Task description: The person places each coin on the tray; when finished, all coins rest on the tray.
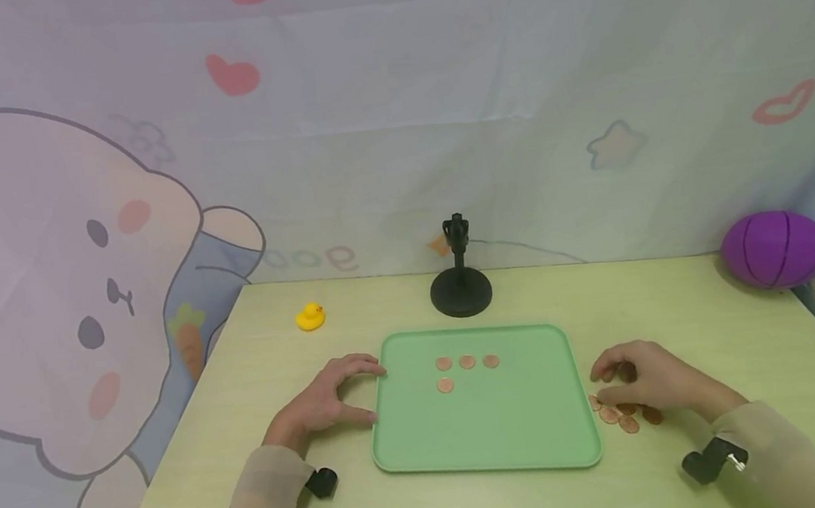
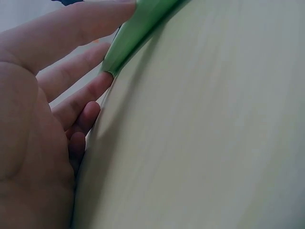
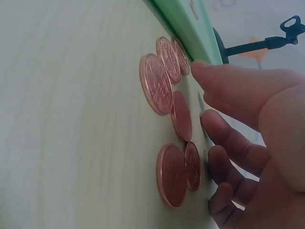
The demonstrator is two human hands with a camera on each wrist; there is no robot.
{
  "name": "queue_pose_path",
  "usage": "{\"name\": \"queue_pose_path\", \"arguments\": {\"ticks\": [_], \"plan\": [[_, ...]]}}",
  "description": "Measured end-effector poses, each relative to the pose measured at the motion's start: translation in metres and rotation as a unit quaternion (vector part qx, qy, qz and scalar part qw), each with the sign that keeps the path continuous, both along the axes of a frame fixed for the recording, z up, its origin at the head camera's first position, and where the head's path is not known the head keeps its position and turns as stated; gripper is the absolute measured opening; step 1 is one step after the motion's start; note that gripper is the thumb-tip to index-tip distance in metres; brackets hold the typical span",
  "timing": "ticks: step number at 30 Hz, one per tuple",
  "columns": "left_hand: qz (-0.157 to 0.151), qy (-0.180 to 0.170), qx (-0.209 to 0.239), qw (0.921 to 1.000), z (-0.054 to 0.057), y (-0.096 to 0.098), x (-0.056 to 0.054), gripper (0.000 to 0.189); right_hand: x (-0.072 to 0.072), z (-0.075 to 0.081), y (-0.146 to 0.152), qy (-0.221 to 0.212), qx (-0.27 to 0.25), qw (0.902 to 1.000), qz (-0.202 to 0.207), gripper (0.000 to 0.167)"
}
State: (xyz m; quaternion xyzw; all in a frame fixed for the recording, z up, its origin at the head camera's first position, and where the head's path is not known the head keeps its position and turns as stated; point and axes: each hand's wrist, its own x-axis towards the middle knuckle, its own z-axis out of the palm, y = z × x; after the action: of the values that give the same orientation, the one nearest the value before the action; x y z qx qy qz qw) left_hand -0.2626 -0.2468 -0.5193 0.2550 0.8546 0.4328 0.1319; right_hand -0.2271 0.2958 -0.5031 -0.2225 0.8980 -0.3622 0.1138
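Observation:
The green tray (image 1: 488,429) lies on the table between both hands. Three copper coins (image 1: 468,362) form a row on it, with another coin (image 1: 445,385) under the row's left end. My left hand (image 1: 326,401) touches the tray's left rim, thumb and fingers spread apart along it; the left wrist view has the fingertips right at the green edge (image 2: 126,43). Beyond the tray's right edge, my right hand (image 1: 648,377) hovers low over several loose coins (image 3: 157,83), some overlapping. Its thumb tip is close to the coins nearest the tray, with a gap between thumb and bent fingers.
Behind the tray stands a black round-based stand (image 1: 461,291). A yellow rubber duck (image 1: 311,317) sits at the back left, and a purple ball (image 1: 775,250) at the back right corner. A printed cloth (image 1: 392,121) hangs behind the table.

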Motion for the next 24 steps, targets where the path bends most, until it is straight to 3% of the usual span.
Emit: {"name": "queue_pose_path", "arguments": {"ticks": [6, 13, 18, 24], "plan": [[0.005, -0.004, 0.001, 1.0, -0.0022, -0.0011, -0.0011, 0.062, 0.0041, -0.0041, -0.0061, -0.037, -0.018, 0.999, 0.019, 0.033], [0.006, -0.009, 0.005, 0.9999, -0.0025, 0.0003, -0.0015, 0.062, 0.0062, -0.0022, -0.0086, -0.034, -0.022, 0.999, 0.022, 0.028], [0.006, -0.005, -0.001, 1.0, -0.0021, 0.0004, -0.0009, 0.062, 0.0049, 0.0014, -0.0089, -0.085, -0.056, 0.994, 0.04, 0.018], [0.005, -0.012, 0.005, 0.9999, 0.0004, 0.001, 0.0011, 0.061, 0.0011, 0.0042, -0.0083, -0.125, -0.063, 0.9899, 0.025, 0.019]]}}
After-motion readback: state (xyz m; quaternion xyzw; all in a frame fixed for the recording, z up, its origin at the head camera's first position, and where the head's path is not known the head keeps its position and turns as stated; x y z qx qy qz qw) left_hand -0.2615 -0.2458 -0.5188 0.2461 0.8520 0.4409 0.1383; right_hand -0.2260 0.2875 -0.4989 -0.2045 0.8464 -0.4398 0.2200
